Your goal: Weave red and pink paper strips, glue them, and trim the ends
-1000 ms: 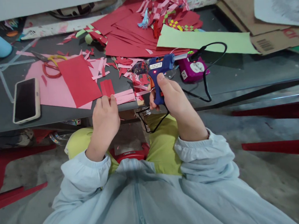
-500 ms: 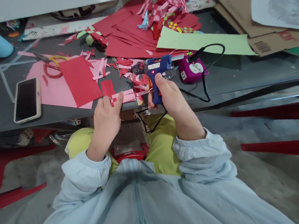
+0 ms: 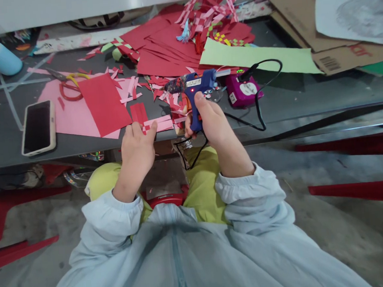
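The left hand (image 3: 137,149) rests palm down at the table edge, fingertips on the left end of the pink strips (image 3: 164,122), next to the red paper piece (image 3: 138,113); one finger lies out over the strips while the others are bent, their tips partly hidden, so whether they pinch anything I cannot tell; one second ago the fingers were bunched together and covered this end, whereas now that finger stands apart and a small pink-and-red checked patch (image 3: 147,126) shows between; the right hand (image 3: 214,120) has its fingers wrapped around the handle of the blue glue gun (image 3: 194,93), its thumb along the back; gun and hand have drifted slightly left, so the rear of the gun sits a little farther from the purple power block (image 3: 245,91); the nozzle points left above paper scraps (image 3: 175,103), apart from the strips; the large red sheet (image 3: 105,103), scissors (image 3: 70,91) and phone (image 3: 38,127) lie to the left on the table (image 3: 293,97), as before
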The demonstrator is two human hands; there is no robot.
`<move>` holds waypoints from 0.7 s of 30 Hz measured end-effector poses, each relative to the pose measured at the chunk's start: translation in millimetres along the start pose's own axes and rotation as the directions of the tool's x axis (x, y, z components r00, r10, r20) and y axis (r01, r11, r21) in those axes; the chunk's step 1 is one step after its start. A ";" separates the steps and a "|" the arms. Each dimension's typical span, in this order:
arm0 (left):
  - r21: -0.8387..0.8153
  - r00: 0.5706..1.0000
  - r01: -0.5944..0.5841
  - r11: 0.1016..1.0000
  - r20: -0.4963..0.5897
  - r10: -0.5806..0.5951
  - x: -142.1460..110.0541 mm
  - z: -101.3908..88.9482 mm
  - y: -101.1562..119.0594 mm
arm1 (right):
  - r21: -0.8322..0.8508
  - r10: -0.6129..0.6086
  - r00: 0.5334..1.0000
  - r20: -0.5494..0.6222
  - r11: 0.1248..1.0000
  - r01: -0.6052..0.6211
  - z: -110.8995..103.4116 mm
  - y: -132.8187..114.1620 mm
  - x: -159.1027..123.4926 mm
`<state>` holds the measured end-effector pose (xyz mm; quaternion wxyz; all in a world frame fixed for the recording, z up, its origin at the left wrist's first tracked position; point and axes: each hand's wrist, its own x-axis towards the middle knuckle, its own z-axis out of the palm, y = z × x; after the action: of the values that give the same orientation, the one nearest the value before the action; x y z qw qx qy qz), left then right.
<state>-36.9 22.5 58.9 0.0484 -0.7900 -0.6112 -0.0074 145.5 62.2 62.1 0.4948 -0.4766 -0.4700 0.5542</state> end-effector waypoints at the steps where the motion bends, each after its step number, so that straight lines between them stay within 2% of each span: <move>1: -0.002 1.000 -0.002 1.000 0.004 0.002 -0.2 -0.3 0.5 | 0.000 -0.006 1.000 0.001 1.000 0.006 1.7 -0.8 0.8; 8: 0.003 0.996 0.074 0.997 0.046 -0.074 4.6 -3.1 5.5 | 0.025 -0.069 0.998 0.006 0.997 0.069 22.7 -30.1 11.0; 13: 0.023 0.997 0.071 0.997 0.032 -0.072 7.6 -3.3 6.9 | 0.174 -0.083 0.997 -0.009 0.981 0.083 38.6 -51.8 30.9; 21: 0.030 0.999 0.036 0.999 0.022 -0.036 3.5 -2.7 5.8 | 0.350 0.072 0.997 -0.038 0.935 -0.054 46.9 -39.9 48.8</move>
<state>-30.2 24.2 61.4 0.0529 -0.7780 -0.6259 0.0097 100.2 111.2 103.6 0.5650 -0.4101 -0.3360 0.6322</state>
